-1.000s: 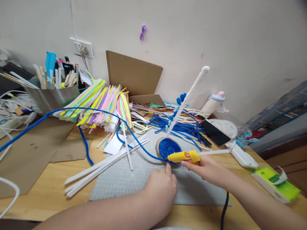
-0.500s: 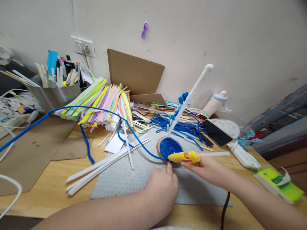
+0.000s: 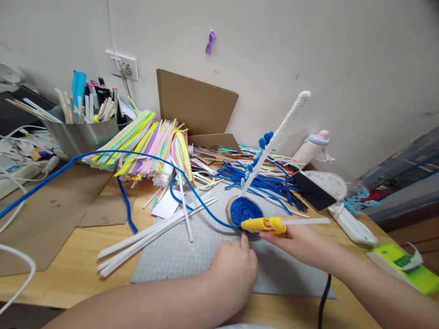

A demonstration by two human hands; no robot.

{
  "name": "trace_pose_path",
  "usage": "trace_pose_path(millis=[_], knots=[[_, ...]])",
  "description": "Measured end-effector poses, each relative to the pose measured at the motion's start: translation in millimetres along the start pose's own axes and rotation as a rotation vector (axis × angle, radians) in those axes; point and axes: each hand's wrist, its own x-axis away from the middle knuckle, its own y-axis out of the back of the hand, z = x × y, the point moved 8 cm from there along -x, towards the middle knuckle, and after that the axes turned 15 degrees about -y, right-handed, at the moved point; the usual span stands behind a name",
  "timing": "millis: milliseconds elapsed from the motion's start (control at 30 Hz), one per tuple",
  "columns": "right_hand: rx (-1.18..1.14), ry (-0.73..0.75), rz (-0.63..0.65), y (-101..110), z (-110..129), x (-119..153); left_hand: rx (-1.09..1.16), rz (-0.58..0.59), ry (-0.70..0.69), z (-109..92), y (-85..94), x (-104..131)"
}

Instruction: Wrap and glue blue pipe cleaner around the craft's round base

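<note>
My right hand (image 3: pixel 291 240) is closed around a yellow hot glue gun (image 3: pixel 262 225) with a white glue stick poking out of its back. Its nozzle meets the near-left edge of a round cardboard base (image 3: pixel 227 211) topped with a blue pipe cleaner coil (image 3: pixel 246 210). A long blue pipe cleaner (image 3: pixel 206 208) runs from that edge off to the left. My left hand (image 3: pixel 235 265) is curled, its index fingertip at the base's near edge; what its fingers pinch, if anything, is hidden. A white wrapped stem (image 3: pixel 274 144) with small blue loops (image 3: pixel 262 141) rises from the base, leaning right.
A grey cutting mat (image 3: pixel 171 260) lies underneath, with white glue sticks (image 3: pixel 154 237) at left. Behind are pastel pipe cleaner bundles (image 3: pixel 151 151), loose blue pipe cleaners (image 3: pixel 254 180) and cardboard (image 3: pixel 195 103). A phone (image 3: pixel 313 191) and green packet (image 3: pixel 404 267) sit right; a black cord (image 3: pixel 324 301) hangs nearby.
The whole view has shifted slightly, moving the scene a little to the right. Both hands, the glue gun and the base keep nearly the same places relative to each other.
</note>
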Motion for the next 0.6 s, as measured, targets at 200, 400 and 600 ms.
trace_pose_path(millis=[200,400,600], knots=[[-0.06,-0.082,0.076,-8.5,-13.3,-5.2,-0.004,-0.007,0.0,0.2,-0.5,0.3],[0.005,-0.084,0.026,-6.3,-11.1,-5.9,-0.003,0.017,-0.003,-0.6,0.3,0.6],[0.044,-0.024,-0.001,-1.8,7.0,-4.4,0.0,0.002,-0.006,-0.8,0.9,0.8]])
